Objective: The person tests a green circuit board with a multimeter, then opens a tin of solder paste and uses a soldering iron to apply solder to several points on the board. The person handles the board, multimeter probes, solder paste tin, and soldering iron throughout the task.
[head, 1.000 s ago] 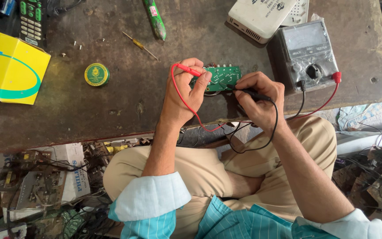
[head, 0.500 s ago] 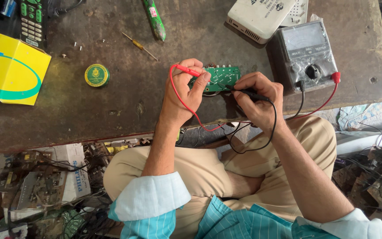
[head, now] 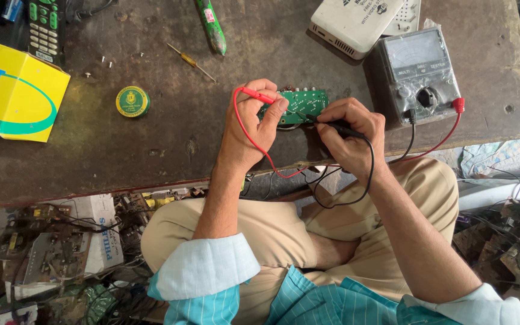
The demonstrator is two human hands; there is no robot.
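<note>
Two bare hands at work over a small green circuit board point(head: 299, 106), lying flat on a worn dark workbench point(head: 224, 150) just left of a grey analogue multimeter point(head: 419, 75). Left hand point(head: 251, 126) clenched around a red test probe point(head: 257, 95), thumb and fingers also touching the board's left end. Right hand point(head: 347, 129) pinching a black test probe point(head: 338, 126), tip pressed to the board's right edge. Red lead point(head: 254, 150) looping down off the bench edge below the board; black lead point(head: 368, 174) curling over a tan trouser leg and back up to the multimeter's lower face, beside a red plug point(head: 457, 105) at its right corner.

Behind the multimeter, touching its top left corner, a white plastic box point(head: 356, 21). Well left of the multimeter, past the board, a small round green-and-yellow tin point(head: 132, 101), lid on, contents hidden. Farther left again, a closed yellow carton point(head: 13, 96), contents hidden too, with a dark remote control point(head: 44, 27) above it. Up and to the left of the multimeter, a green-handled tool point(head: 210, 25) and a slim yellow-handled screwdriver point(head: 191, 62). Below the bench, down and far left of the multimeter, a heap of loose boards and tangled wires point(head: 61, 253).
</note>
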